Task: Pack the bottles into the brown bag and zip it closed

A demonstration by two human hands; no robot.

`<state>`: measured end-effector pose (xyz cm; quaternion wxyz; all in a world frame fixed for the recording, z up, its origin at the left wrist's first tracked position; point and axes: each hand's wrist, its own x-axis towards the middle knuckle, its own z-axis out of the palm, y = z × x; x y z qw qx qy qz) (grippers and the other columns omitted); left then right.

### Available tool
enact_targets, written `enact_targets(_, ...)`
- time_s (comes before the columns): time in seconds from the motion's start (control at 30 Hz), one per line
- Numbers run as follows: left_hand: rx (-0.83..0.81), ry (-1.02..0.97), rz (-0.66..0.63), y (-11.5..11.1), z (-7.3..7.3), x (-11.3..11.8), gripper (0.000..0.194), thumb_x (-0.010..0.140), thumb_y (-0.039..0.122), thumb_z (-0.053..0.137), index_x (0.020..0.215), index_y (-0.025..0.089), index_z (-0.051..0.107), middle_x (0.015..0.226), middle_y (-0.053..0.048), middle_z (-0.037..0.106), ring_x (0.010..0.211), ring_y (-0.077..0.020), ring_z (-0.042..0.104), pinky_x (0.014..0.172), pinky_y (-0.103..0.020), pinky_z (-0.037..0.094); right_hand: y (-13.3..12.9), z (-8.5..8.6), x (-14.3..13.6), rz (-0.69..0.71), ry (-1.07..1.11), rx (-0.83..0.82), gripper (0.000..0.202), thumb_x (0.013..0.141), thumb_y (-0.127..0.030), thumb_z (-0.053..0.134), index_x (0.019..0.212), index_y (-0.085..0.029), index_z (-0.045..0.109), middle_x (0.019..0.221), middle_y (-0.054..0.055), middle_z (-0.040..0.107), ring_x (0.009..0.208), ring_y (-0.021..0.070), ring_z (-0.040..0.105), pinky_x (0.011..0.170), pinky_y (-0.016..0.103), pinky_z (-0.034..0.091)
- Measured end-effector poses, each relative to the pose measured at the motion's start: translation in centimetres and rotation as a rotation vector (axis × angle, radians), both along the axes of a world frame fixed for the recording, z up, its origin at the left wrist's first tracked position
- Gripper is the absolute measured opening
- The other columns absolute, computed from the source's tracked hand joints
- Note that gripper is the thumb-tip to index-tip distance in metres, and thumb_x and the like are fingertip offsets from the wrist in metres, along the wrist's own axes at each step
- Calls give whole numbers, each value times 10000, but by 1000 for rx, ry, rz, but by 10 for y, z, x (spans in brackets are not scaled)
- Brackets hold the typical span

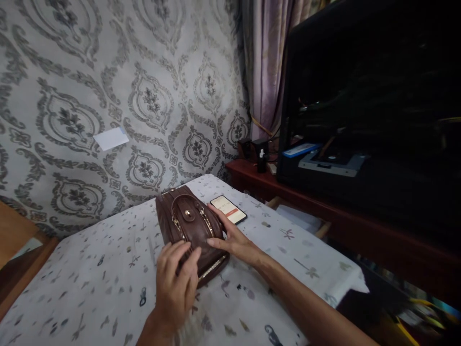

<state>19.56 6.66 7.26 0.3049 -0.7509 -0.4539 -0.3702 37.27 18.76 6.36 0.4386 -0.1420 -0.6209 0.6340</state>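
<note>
Our right grip (236, 242) is spread, thumb apart from fingers, the thumb resting on the upper face of a dark brown bag (197, 231) and the fingers reaching along its right side. Our left grip (173, 278) lies over the bag's near left edge with fingers loosely curled; we cannot tell whether its fingertips are pinched on anything. The bag lies on the bench (118, 283), which is covered by a white printed cloth. We see a looped handle (185, 195) on its upper face, a gold-toned clasp (187, 213) and, at the near end, a metal zipper (213, 269). Just beyond our right fingers lies a phone (232, 211), its screen lit, with a red band across it. To the right we see a drawer (298, 218) pulled out, a large dark screen (360, 105), and a small dark bottle (261, 164) standing on reddish furniture (248, 174) near the curtain (268, 67).
</note>
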Motion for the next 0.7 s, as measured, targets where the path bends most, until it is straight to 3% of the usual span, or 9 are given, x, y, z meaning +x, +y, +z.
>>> enact_targets(0.13,-119,-395,166,19,35,-13,257,970,280,496,1199,206,586,1104,-98,617,1078,-232,566,904,-383,480,0,-1,1,-7,-10,6,973,737,-486,847,1550,-308,344,1625,63,342,1504,267,301,1240,442,262)
enact_targets(0.2,-255,-480,214,34,52,-22,252,954,416,513,1063,213,614,991,-71,630,969,-236,565,826,-378,471,-1,-1,0,-4,-15,-1,1000,722,-483,857,1556,-315,330,1624,65,341,1501,271,307,1240,444,261)
enact_targets(0.3,-431,-571,202,53,70,-30,273,880,483,576,874,212,616,868,-35,630,879,-219,563,784,-348,440,-3,-1,-2,3,-19,3,1080,690,-470,877,1574,-305,280,1630,78,321,1498,277,311,1249,456,229)
enact_targets(0.47,-521,-645,134,57,79,-25,206,841,412,561,792,215,593,730,13,609,703,-162,549,663,-278,410,-3,-5,-6,-47,-48,57,1129,662,-449,894,1581,-295,256,1645,91,275,1515,277,266,1265,474,150)
enact_targets(0.7,-501,-730,63,46,83,-20,223,829,422,549,769,208,574,687,19,602,693,-152,556,643,-254,428,-7,-3,-5,7,1,-7,1117,680,-433,885,1582,-311,238,1658,85,240,1506,275,290,1245,483,236)
